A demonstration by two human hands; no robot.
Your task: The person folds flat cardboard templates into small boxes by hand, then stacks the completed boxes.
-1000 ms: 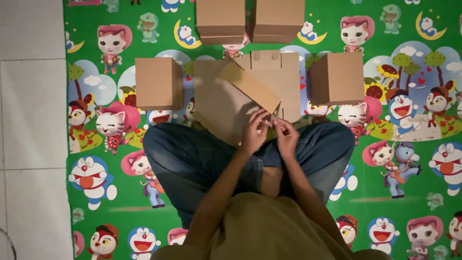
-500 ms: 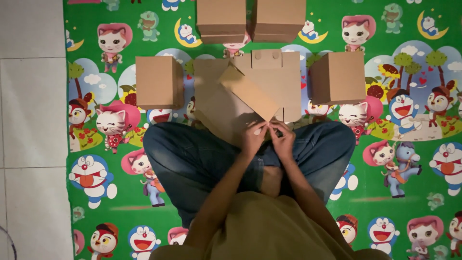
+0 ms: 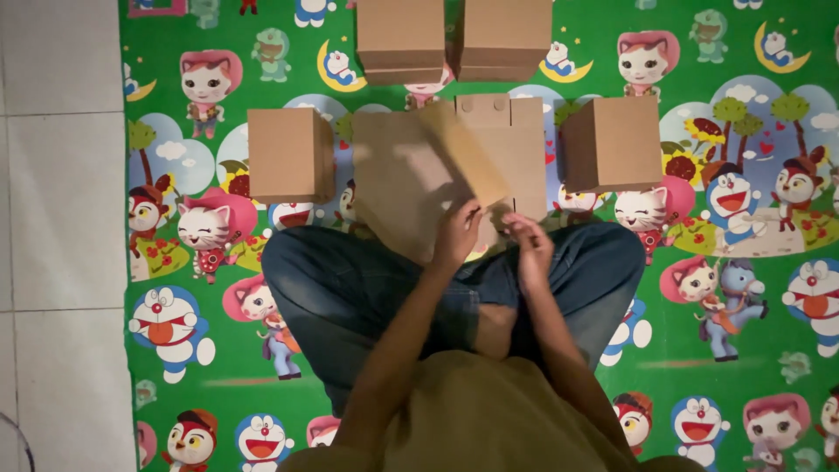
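Left hand: I see my left hand gripping the near edge of a flat cardboard sheet, fingers curled on it.
Right hand: my right hand is just beside the left one, fingers bent. It sits at the sheet's near corner, but I cannot tell if it pinches it.
Cardboard sheet: it is tilted up over my lap, reaching away from both hands. One flap is folded over.
Flat piece: another flat cardboard piece lies behind the sheet, past my right hand.
Boxes: one made-up box sits far left of my hands, one box to the right, and two boxes further ahead.
Mat: a green cartoon mat is under everything.
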